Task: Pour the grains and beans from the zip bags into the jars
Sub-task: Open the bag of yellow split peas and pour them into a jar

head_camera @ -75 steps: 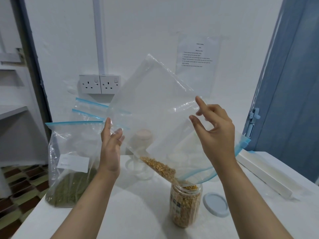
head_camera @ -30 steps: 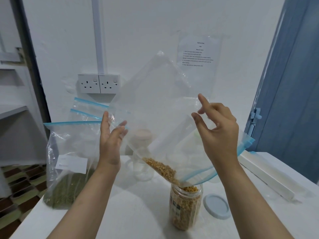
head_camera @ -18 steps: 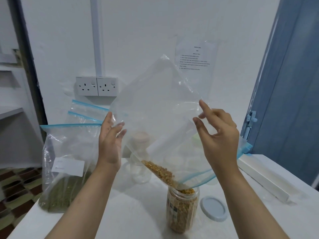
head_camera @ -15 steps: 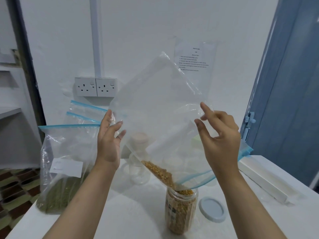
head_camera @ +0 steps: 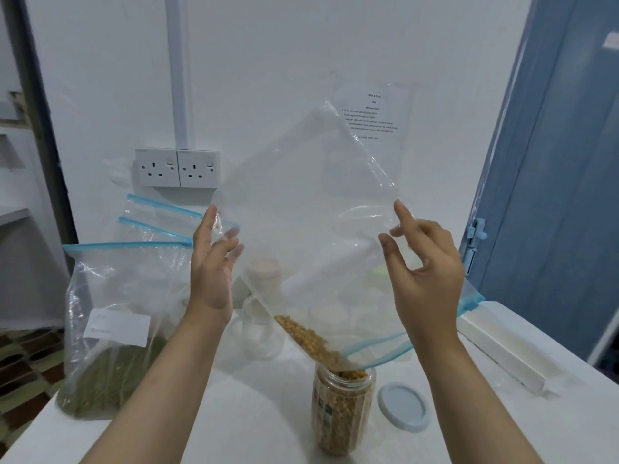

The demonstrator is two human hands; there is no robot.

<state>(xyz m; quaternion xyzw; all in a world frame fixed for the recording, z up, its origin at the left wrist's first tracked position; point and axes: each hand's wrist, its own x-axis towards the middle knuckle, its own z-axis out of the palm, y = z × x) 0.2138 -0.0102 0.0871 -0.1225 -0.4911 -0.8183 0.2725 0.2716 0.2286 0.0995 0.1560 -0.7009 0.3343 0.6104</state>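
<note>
Both hands are holding a clear zip bag (head_camera: 311, 209) tilted above the table (head_camera: 254, 426), closed corner up, blue-zip mouth down. The left hand (head_camera: 211, 262) is gripping the bag's left edge, thumb on the near face and fingers seen through the plastic behind it. The right hand (head_camera: 422, 269) is pinching the right edge between thumb and forefinger, the other fingers curling loosely. Yellow grains (head_camera: 308, 339) are lying along the bag's lower edge and running down to its mouth, which is sitting at the rim of a clear jar (head_camera: 341, 410). The jar is standing upright on the table, filled nearly to the rim with the same grains. A pale blue lid (head_camera: 403, 406) is lying flat just right of the jar. At left, a second bag (head_camera: 110, 329) holding green beans is standing on the table, with more zip bags (head_camera: 150, 216) behind it. An empty jar (head_camera: 261, 333) is showing through the held bag.
</note>
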